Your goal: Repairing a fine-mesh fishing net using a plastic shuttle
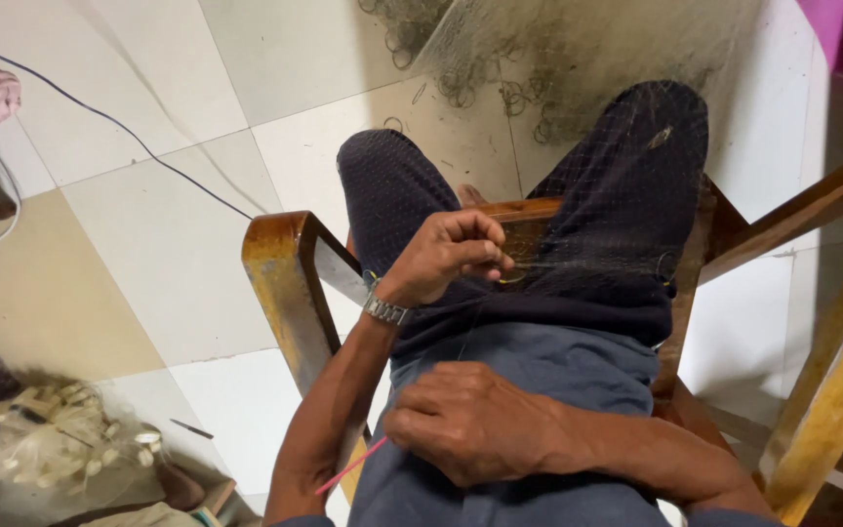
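**Fine net across the lap, both hands closed on its threads**

Nearest to me, the right hand (475,422) rests curled against the grey-blue cloth at my waist, fingers folded in; a thin pink rod-like tool (351,466) pokes out below it, and I judge the hand grips it, though the grip itself is hidden. Just beyond, the left hand (446,256), with a silver metal wristwatch (386,311), is pinched shut, thumb against fingertips, on strands of the thin, almost see-through dark mesh fishing net (626,210) draped over my knees.

The net looks very light, limp and easily snagged; I judge it wants a fingertip pinch at a strand or knot, never a fistful, since the threads would tangle or slip.

I sit on a glossy brown wooden chair frame (290,283). Further out, the net trails onto the pale tiled floor (178,244), where small dark wire rings (461,93) gather along its edge. A thin dark cable (109,119) crosses the tiles, and a heap of pale small pieces (56,439) lies lower left.
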